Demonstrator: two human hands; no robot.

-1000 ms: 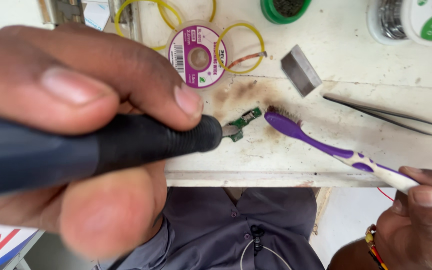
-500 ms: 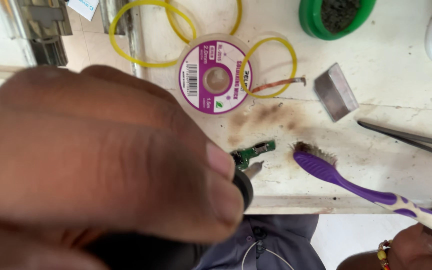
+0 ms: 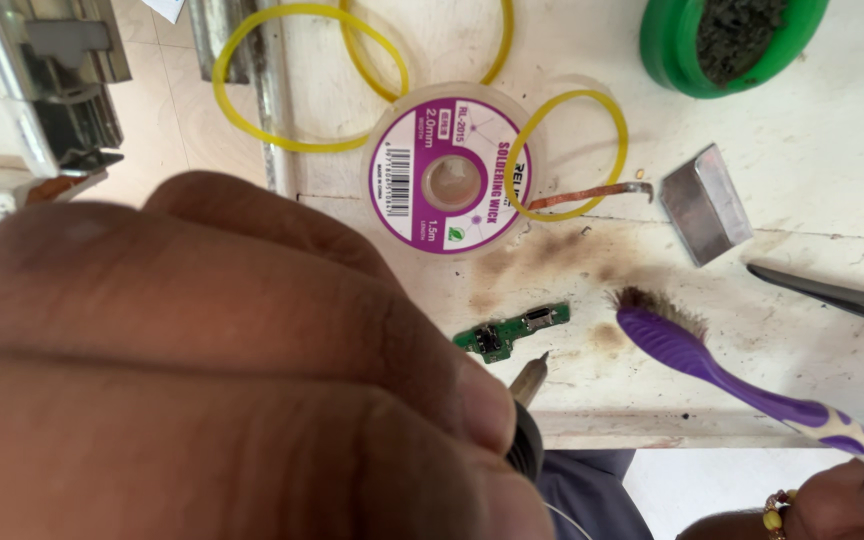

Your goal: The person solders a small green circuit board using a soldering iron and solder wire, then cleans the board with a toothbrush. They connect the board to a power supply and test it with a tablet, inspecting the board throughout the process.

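My left hand point(image 3: 202, 380) fills the left half of the view, very close to the camera, and is closed around a dark-handled soldering iron. Only the iron's metal tip point(image 3: 530, 378) shows, just below a small green circuit board point(image 3: 510, 331) that lies on the stained white bench. It looks slightly apart from the board. My right hand point(image 3: 842, 505) is at the bottom right corner and holds the handle of a purple toothbrush point(image 3: 712, 365). The brush's bristled head rests on the bench just right of the board.
Behind the board are a purple-and-white spool of solder wick point(image 3: 449, 182) and yellow wire loops point(image 3: 282, 140). A green bowl of dark material point(image 3: 672, 50), a small metal block point(image 3: 704, 203) and dark tweezers point(image 3: 832, 295) lie to the right. The bench edge point(image 3: 652, 428) runs along the bottom.
My left hand has come nearer the camera and now hides the iron's handle. The iron tip has drawn back from the board. The toothbrush stays beside the board.
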